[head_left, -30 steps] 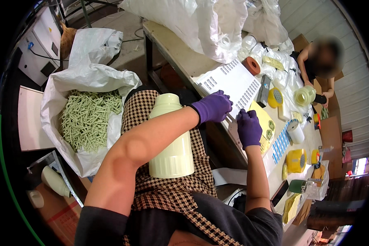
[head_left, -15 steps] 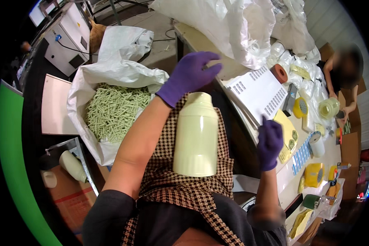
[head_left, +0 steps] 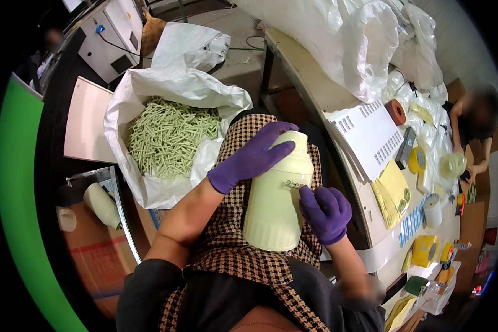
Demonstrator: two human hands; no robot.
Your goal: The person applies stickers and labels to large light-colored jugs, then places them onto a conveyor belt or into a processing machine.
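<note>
A pale cream plastic bottle [head_left: 274, 207] stands upright on my lap, over a brown checked skirt. My left hand [head_left: 252, 156], in a purple glove, grips the bottle's shoulder and top from the left. My right hand [head_left: 325, 213], also gloved purple, is curled against the bottle's right side, with a fingertip pressing a small label [head_left: 297, 184] near the upper part of the body.
A white sack [head_left: 174, 130] full of pale green sticks sits on the floor to my left. The long table [head_left: 315, 83] on the right carries a white sticker sheet [head_left: 371, 135], yellow sheets, tape rolls and clear bags. Another person [head_left: 476, 127] sits at its far end. A second cream bottle [head_left: 101, 205] lies in a box at the lower left.
My left hand came down from above the bottle onto its shoulder. My right hand left the table edge and moved in to the bottle's side, pressing a label there.
</note>
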